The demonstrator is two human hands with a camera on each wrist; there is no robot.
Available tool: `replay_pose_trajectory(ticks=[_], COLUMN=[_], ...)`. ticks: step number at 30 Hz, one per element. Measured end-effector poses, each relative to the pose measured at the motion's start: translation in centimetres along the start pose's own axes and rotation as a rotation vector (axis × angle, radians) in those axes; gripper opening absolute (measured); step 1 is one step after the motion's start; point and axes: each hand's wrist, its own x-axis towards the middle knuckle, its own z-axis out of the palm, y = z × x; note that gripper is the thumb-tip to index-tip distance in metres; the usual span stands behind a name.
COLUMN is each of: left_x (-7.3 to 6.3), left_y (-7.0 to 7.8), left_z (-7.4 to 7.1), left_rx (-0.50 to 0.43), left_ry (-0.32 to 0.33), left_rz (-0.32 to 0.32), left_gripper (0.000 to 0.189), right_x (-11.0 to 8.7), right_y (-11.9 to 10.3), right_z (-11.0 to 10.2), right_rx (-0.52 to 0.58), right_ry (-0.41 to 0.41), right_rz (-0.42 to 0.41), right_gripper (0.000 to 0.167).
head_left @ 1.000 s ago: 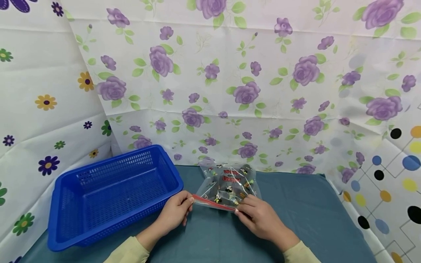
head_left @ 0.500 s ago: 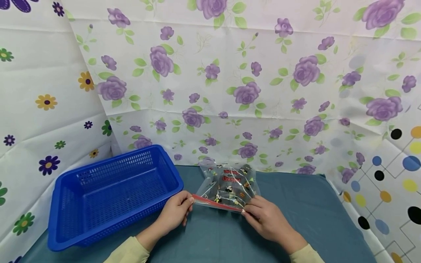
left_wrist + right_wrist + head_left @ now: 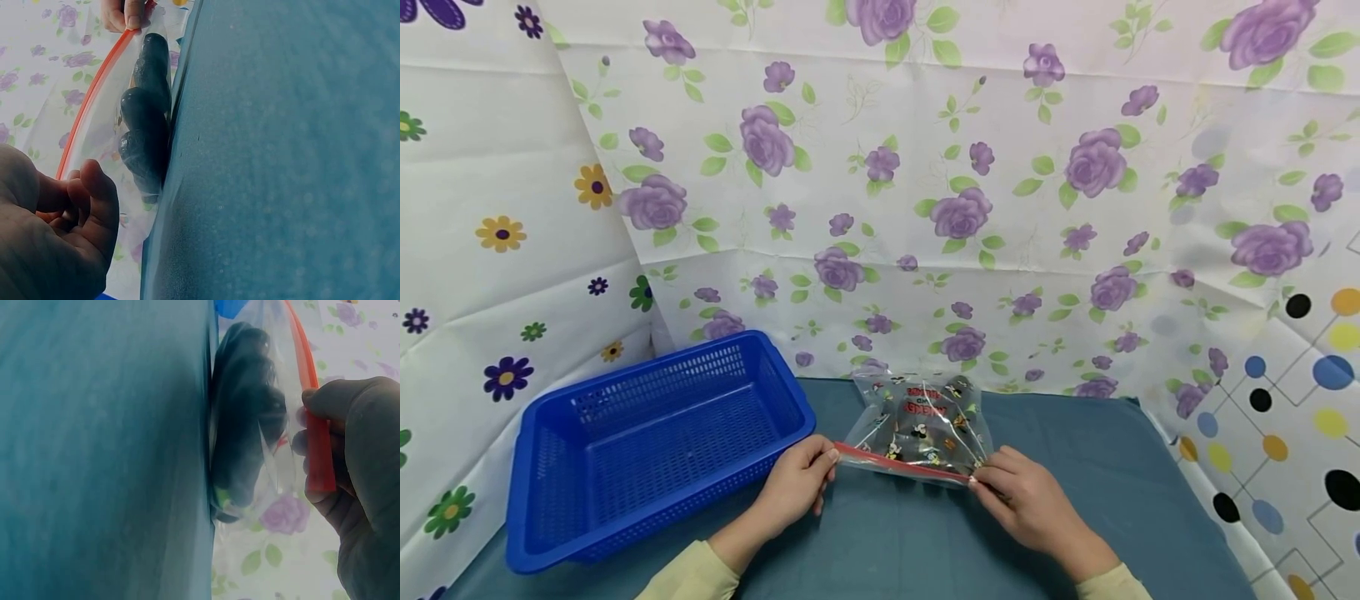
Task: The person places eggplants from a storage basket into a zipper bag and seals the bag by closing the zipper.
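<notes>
A clear zip bag (image 3: pixel 917 417) with cartoon prints and a red zip strip (image 3: pixel 898 467) lies on the cloth-covered table. My left hand (image 3: pixel 797 483) pinches the strip's left end between thumb and fingers. Near its right end, my right hand (image 3: pixel 1026 500) pinches the strip, with thumb and fingertips on it in the right wrist view. Several dark, rounded, elongated objects (image 3: pixel 147 115) lie inside the bag; their kind cannot be made out. The strip runs taut between both hands.
A blue perforated plastic basket (image 3: pixel 662 521) stands left of the bag, close to my left hand. Blue-green cloth (image 3: pixel 1097 483) covers the table. Flower-printed sheets (image 3: pixel 880 217) hang behind and at the left, a dotted one (image 3: pixel 1285 417) at the right.
My right hand has slid rightward along the red zip strip toward the bag's right end. My left hand keeps its hold at the left end. The basket has not moved.
</notes>
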Motion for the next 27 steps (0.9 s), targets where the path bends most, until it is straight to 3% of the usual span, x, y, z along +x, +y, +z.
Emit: replay_pose_trajectory(ticks=[3,7,11,14,19,27], left_x=[0.0,0.0,0.0,0.0,-0.1,0.1], left_y=[0.0,0.1,0.1,0.0,0.0,0.0], left_z=[0.0,0.0,0.0,0.0,0.0,-0.1], left_rx=[-0.002,-0.005,-0.004,-0.002,-0.011,-0.015], left_ry=[0.007,0.012,0.014,0.016,0.019,0.015], left_rz=[0.004,0.004,-0.004,-0.008,-0.012,-0.009], left_gripper=[0.023,0.023,0.023,0.024,0.024,0.024], right_x=[-0.3,-0.6,-0.8,-0.8,-0.9,-1.3], right_y=[0.2,0.5,0.8,0.8,1.0,1.7], right_z=[-0.3,-0.6,-1.0,-1.4,-2.0,-2.5], right_rx=[-0.008,-0.014,-0.014,-0.02,-0.028,-0.023], right_ry=[0.005,0.013,0.026,0.025,0.016,-0.003], right_rz=[0.004,0.016,0.027,0.038,0.074,0.111], right_gripper=[0.02,0.002,0.011,0.001,0.02,0.022])
